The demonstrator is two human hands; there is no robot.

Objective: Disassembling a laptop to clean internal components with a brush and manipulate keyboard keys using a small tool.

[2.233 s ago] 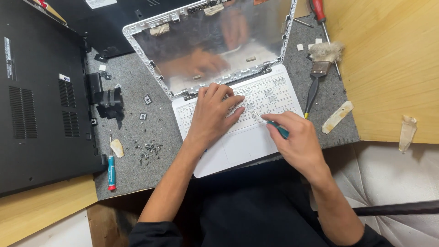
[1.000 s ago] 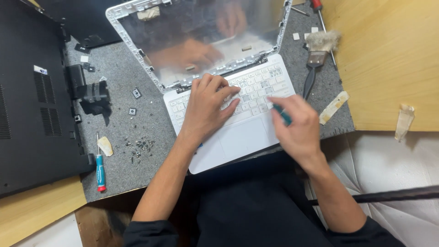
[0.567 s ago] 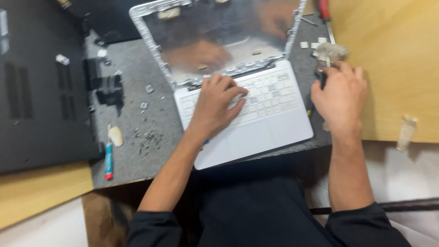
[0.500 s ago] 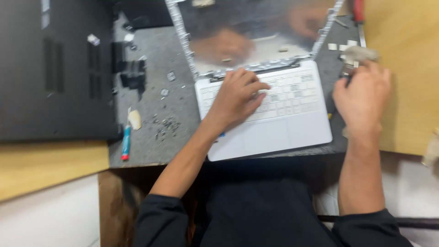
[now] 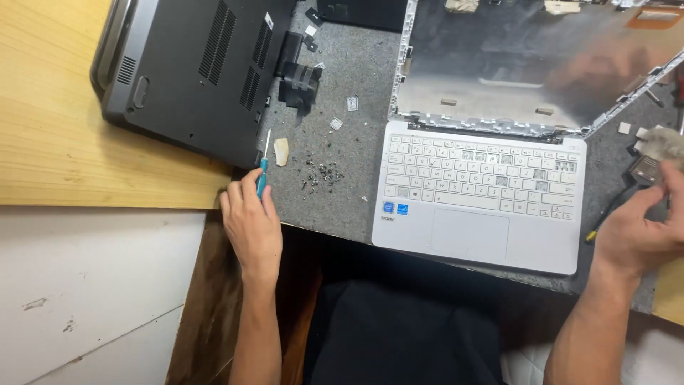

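My left hand (image 5: 251, 222) reaches to the grey mat's left edge, its thumb and fingers closed around the handle of a small blue screwdriver (image 5: 263, 165) that lies on the mat (image 5: 356, 153). My right hand (image 5: 636, 232) is at the far right, fingers curled over the black handle of a bristle brush (image 5: 650, 162). Between them sits an open white laptop (image 5: 476, 227); several keycaps are off its keyboard (image 5: 484, 175), and the lid (image 5: 527, 68) is a bare silvery shell. Neither hand touches the laptop.
A black laptop (image 5: 189, 68) lies upside down at upper left, half on the wooden table (image 5: 50, 128). On the mat are a pile of small screws (image 5: 320, 175), a cream pry pick (image 5: 281, 151), loose keycaps (image 5: 351, 104) and black parts (image 5: 299, 78).
Both hands left the white keyboard. My left hand went left to the blue screwdriver; my right hand went right to the brush. The view shifted left.
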